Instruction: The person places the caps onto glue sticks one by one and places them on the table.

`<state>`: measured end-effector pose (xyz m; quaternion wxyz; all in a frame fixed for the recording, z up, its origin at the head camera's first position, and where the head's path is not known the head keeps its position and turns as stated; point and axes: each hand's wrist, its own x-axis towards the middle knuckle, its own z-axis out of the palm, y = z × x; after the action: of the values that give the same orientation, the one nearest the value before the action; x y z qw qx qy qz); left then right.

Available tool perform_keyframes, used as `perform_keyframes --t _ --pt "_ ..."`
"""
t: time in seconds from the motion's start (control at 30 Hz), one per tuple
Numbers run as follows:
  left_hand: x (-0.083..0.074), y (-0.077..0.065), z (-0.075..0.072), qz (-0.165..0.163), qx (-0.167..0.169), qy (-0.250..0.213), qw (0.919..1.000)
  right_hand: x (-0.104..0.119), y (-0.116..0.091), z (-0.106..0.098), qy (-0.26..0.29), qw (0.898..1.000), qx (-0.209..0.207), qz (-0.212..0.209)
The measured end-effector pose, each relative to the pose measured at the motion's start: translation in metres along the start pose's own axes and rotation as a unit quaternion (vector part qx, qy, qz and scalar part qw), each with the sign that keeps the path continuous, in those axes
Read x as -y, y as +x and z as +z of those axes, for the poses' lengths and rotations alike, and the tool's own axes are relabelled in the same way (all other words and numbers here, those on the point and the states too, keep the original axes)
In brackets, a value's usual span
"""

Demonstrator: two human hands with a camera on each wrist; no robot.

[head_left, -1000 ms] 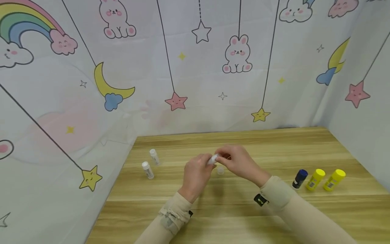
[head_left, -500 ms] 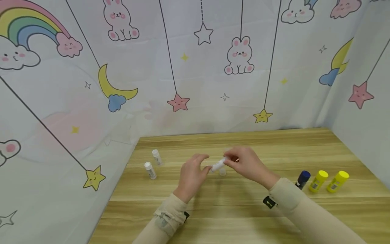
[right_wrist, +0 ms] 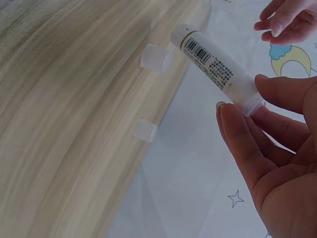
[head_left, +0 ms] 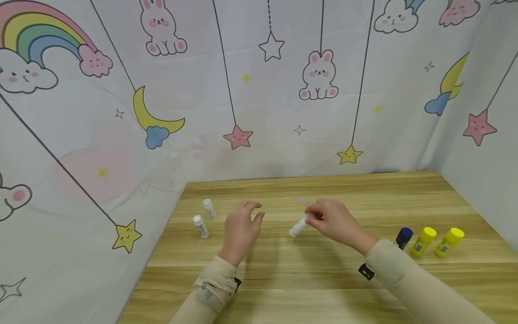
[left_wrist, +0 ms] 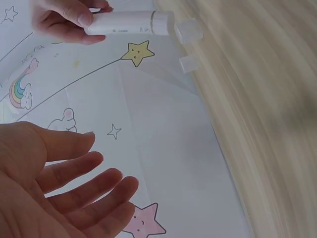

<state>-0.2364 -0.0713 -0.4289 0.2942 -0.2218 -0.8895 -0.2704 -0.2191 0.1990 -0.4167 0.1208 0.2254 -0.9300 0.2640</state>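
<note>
A white glue stick (head_left: 298, 226) with a barcode label (right_wrist: 208, 57) slants above the table. Thumb and fingertips of my right hand (head_left: 333, 222) pinch its upper end, while the lower end points left and down. My left hand (head_left: 242, 229) is off to the left, fingers apart and loosely bent, touching nothing. Two small translucent caps, a nearer cap (right_wrist: 156, 58) and a farther cap (right_wrist: 145, 130), stand on the wood in the right wrist view. In the head view, one faint cap (head_left: 302, 200) shows behind the glue stick.
Two white glue sticks, a front one (head_left: 200, 226) and a rear one (head_left: 209, 209), stand at the left. On the right are a dark blue glue stick (head_left: 404, 237), partly behind the right sleeve, and two yellow ones (head_left: 423, 241). A printed curtain (head_left: 267, 99) borders the wooden table (head_left: 283, 288).
My left hand has let go of the white glue stick and drawn back left. My right hand has carried the stick slightly right and down, and a cap behind it has come into view.
</note>
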Motion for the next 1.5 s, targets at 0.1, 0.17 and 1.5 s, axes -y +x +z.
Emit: perform_keyframes --t 0.1,0.17,1.5 --pt "0.004 0.003 -0.003 -0.005 -0.008 0.007 0.9999 -0.002 -0.002 0.0 -0.004 1.0 0.006 -0.001" --pt "0.006 0.004 -0.004 -0.008 -0.012 0.007 0.9999 -0.004 -0.004 0.0 -0.008 1.0 0.01 -0.003" --pt "0.098 -0.018 -0.022 -0.109 -0.093 0.068 0.9873 -0.028 -0.038 -0.039 -0.094 0.994 0.052 -0.015"
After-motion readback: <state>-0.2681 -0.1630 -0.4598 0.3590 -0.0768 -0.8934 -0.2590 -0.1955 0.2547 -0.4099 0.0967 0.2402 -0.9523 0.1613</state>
